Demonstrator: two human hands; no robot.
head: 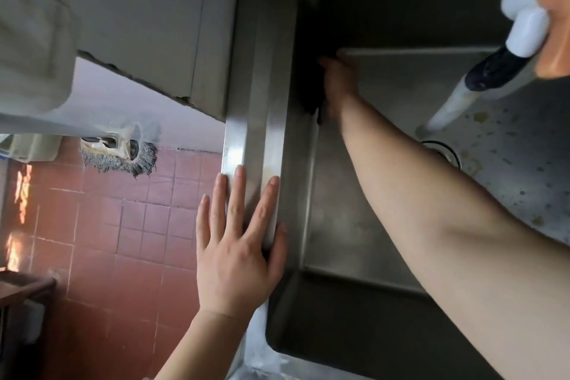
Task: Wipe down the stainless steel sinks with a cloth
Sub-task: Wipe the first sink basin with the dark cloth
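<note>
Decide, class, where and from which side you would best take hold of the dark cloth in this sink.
Probably take the dark cloth by its free lower edge, coming from inside the basin: it lies flat against the sink wall, the right hand covers its upper part.

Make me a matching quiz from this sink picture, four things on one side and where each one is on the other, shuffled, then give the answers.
Things:
1. left hand
2. right hand
3. mop head
4. drain

Places:
A. on the red tiled floor
B. pressing a dark cloth against the sink's inner wall
C. flat on the sink rim
D. in the speckled basin floor, near the pipe foot

Pairs: 1-C, 2-B, 3-A, 4-D
</note>
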